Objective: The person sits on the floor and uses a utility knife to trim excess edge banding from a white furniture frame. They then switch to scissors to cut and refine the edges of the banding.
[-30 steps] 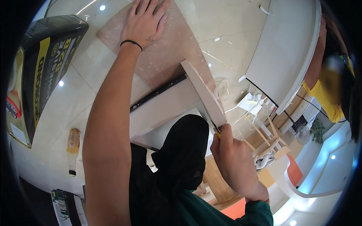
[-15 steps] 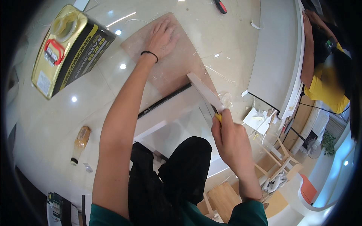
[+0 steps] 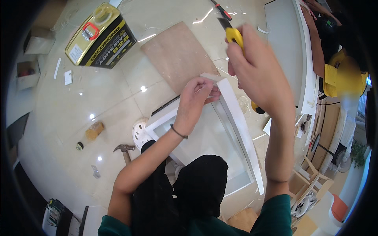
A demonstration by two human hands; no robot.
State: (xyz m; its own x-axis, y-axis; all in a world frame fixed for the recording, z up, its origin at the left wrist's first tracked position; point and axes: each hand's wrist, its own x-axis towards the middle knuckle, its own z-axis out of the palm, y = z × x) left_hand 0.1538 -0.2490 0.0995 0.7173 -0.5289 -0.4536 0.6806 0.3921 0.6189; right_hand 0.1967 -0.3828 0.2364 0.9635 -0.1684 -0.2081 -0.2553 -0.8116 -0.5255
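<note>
A yellow utility knife (image 3: 235, 38) is gripped in my right hand (image 3: 260, 65), raised over the floor with its blade pointing up and left. My left hand (image 3: 195, 98) is at the far corner of a white open frame (image 3: 162, 119), its fingers curled in close by the corner. Whatever those fingers pinch is hidden. Along the frame's right side runs a long white strip (image 3: 241, 129), its near end sticking out past the frame. Beyond the corner, a brown board (image 3: 177, 51) lies flat on the tiles.
A can of adhesive (image 3: 103, 43) stands far left. Left of me lie a bottle (image 3: 94, 131) and a hammer (image 3: 125, 148), beside a white clog (image 3: 139, 133). A red-and-black tool (image 3: 223, 12) lies at the far side. Another person in yellow (image 3: 334, 80) works at a long white panel (image 3: 285, 43).
My right hand has lifted the knife up and away from the frame's corner. My left hand has left the brown board and come to that corner, its fingers now curled. The view has shifted.
</note>
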